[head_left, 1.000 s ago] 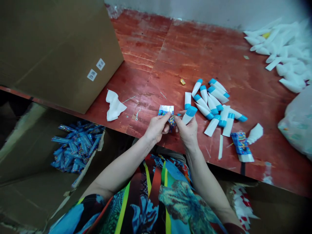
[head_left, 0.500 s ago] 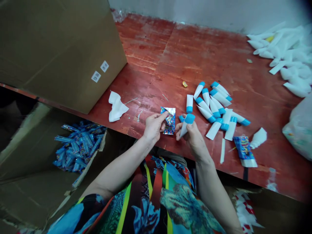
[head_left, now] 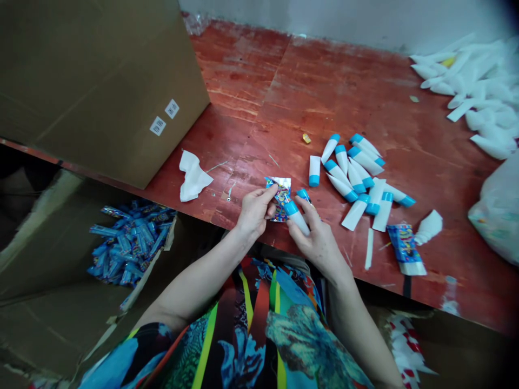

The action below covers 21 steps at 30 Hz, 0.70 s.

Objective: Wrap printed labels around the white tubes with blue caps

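My left hand point(head_left: 254, 212) pinches a blue printed packet point(head_left: 283, 188) with a silvery upper part, held at the table's front edge. In my right hand point(head_left: 318, 237) is a white tube with a blue cap point(head_left: 299, 220). Its cap end points up-left and overlaps the packet's lower right; I cannot tell whether it is inside. Another small blue-ended item point(head_left: 303, 195) shows beyond my right fingers, mostly hidden by them. To the right lies a loose group of similar blue-capped white tubes point(head_left: 357, 173).
A large cardboard box point(head_left: 121, 92) stands at left on the red table point(head_left: 251, 135). Below it, an open carton holds several blue packets point(head_left: 130, 243). A printed packet point(head_left: 402, 246), white scraps point(head_left: 193, 175), a white pile point(head_left: 482, 97) and a plastic bag point(head_left: 497, 210) lie around.
My right hand has turned the tube and brought its blue cap left, up against the packet. My left hand keeps its hold on the packet.
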Available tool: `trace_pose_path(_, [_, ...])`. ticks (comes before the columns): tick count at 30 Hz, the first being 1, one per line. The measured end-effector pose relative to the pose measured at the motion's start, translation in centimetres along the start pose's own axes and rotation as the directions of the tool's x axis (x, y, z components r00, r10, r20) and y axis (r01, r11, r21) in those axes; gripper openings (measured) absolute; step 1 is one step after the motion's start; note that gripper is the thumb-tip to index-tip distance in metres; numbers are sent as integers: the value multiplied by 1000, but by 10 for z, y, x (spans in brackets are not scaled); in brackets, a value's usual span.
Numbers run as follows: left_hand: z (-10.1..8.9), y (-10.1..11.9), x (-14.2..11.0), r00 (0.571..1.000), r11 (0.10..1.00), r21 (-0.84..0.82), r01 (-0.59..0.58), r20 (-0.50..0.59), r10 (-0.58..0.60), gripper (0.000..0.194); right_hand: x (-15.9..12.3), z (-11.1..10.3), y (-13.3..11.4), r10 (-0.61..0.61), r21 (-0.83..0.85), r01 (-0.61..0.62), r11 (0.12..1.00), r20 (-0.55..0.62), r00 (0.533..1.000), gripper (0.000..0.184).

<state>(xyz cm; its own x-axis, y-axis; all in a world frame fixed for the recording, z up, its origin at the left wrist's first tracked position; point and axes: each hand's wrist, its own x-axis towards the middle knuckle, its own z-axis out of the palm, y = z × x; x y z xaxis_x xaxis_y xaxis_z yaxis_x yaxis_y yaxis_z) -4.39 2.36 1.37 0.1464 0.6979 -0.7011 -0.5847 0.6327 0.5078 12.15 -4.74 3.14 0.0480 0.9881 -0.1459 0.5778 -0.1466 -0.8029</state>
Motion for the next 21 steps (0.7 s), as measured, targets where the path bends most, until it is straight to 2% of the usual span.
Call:
trace_pose_path(3, [-1,-1,-1,1000,1000,4,3,13,-3,53,4,-3,3,-14,-61,19,998,89,996,68])
trace_pose_path(5, [-1,-1,-1,1000,1000,-1,-6,21,6,51,5,-2,3,-26,-57,32,998,108,994,67])
trace_pose_path(9, [-2,-2,-1,999,1000,15,-10,48,10,49,4,5,4,-42,-31,43,999,34,999,58])
trace_pose_path(15, [-1,-7,-3,974,989,141,45,212,-75,56,2,17,5,-60,68,66,996,-86,995,49])
trace_pose_path(21, [8,-18,-10,982,994,103,24,186,-43,54,3,23,-5,61,14,-59,998,-182,981,39])
